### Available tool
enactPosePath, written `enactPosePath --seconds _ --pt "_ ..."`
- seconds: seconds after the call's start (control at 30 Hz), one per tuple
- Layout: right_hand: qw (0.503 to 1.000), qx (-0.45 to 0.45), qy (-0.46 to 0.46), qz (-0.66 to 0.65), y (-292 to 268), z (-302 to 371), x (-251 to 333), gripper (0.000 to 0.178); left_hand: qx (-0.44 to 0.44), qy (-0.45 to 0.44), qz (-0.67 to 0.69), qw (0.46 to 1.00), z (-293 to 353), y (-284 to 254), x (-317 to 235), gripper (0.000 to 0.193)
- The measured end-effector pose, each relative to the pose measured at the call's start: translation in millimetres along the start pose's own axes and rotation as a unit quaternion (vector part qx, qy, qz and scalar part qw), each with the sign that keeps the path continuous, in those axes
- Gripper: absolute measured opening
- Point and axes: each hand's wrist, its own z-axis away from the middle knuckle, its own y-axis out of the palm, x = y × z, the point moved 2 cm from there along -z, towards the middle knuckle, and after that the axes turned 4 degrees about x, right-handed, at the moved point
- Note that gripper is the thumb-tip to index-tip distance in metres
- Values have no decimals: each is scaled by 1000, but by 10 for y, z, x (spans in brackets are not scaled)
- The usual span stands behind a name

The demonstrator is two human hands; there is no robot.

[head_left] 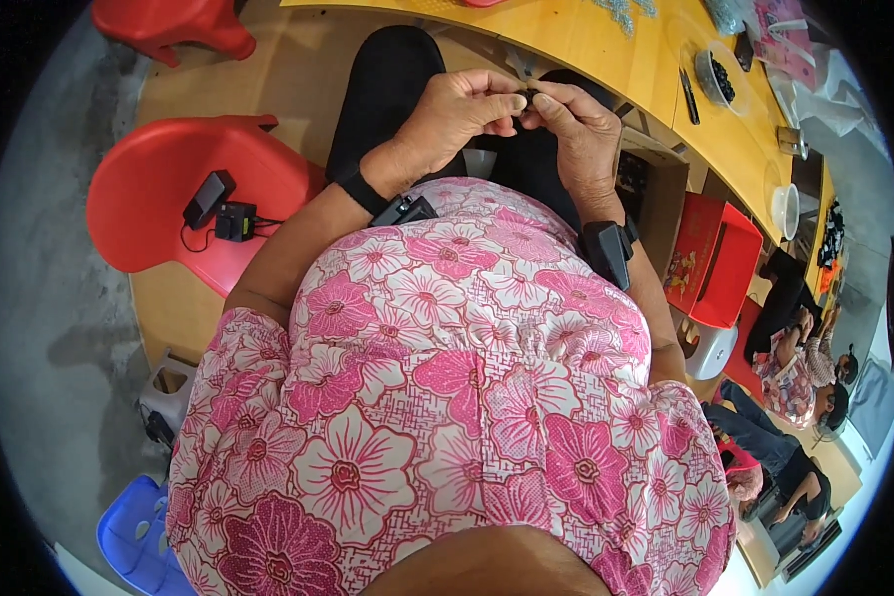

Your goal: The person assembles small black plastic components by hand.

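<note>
One small black piece (pixel 528 98) sits between the fingertips of two hands, above the person's lap near the table's edge. The left hand (pixel 467 111) pinches it from one side, the right hand (pixel 578 124) from the other — the two nearly meet, and the fingers cover so much of the piece that its shape cannot be made out. Each wrist carries one dark strapped device, the left one (pixel 403 211) and the right one (pixel 606 254).

On the yellow table (pixel 656 74) stand one bowl (pixel 703 72) of black pieces, too many and too small to count, one black pen-like tool (pixel 689 97), one metal can (pixel 792 141) and one clear tub (pixel 785 211). Clear plastic bags at the far end blur toward the rim.

To the left, one red chair (pixel 129 199) bears two black devices (pixel 209 197) with cables; a second red seat (pixel 174 25) is cut off above, and one blue seat (pixel 134 531) below — partly hidden by the floral shirt (pixel 427 397).
</note>
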Motion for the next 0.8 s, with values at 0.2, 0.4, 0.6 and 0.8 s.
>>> enactPosePath --seconds 0.2,0.4,0.6,0.8 --pt "999 8 -37 35 24 11 -21 11 -9 -4 -5 1000 19 7 -4 23" --pt "990 -39 -94 95 55 24 -52 13 -25 14 21 999 7 47 -3 23" --pt "994 -47 39 -94 48 18 -86 14 -34 16 16 999 6 40 0 22" --pt "969 -20 123 -215 34 -15 -115 11 -44 42 -18 998 -2 22 -31 20"
